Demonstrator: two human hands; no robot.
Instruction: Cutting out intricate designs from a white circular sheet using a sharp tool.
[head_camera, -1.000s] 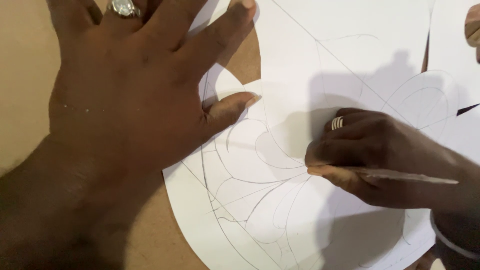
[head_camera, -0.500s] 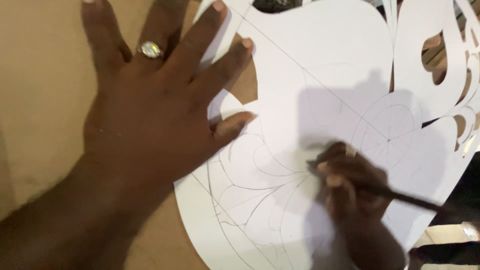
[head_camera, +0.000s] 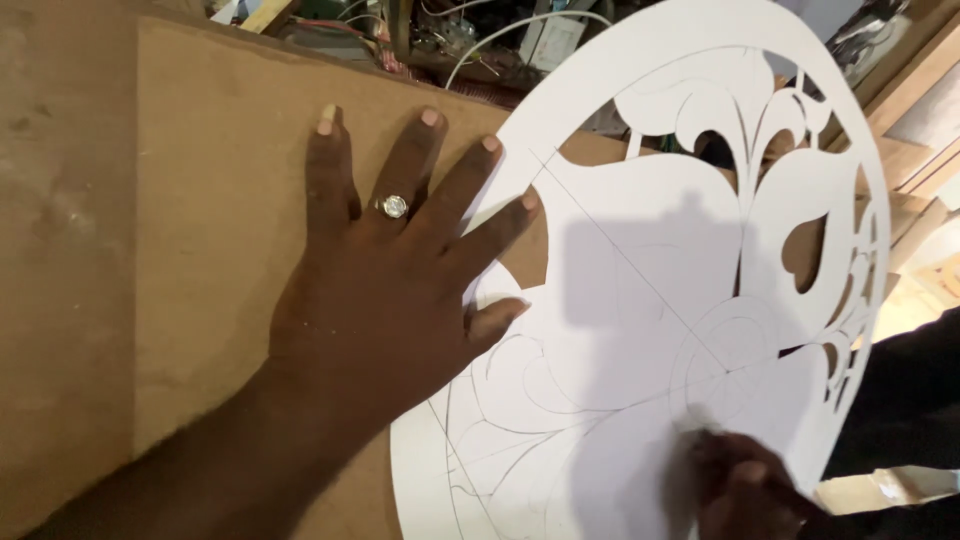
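Note:
A large round white sheet (head_camera: 640, 290) with pencilled leaf and petal outlines lies on a brown board (head_camera: 210, 200). Its far right part is cut into openwork. My left hand (head_camera: 390, 290) lies flat with fingers spread, a ring on one finger; the fingertips and thumb press the sheet's left edge, the palm rests on the board. My right hand (head_camera: 745, 490) shows only partly at the bottom edge, fingers curled over the sheet's lower right. Whatever it holds is hidden.
Wires and clutter (head_camera: 450, 35) lie beyond the board's far edge. Wooden strips (head_camera: 920, 110) stand at the right. A dark shadow falls across the sheet's middle.
The view has pulled back and up, so more of the sheet and its cut-out part shows. My right hand has slid toward the bottom edge; the thin tool it held is out of sight.

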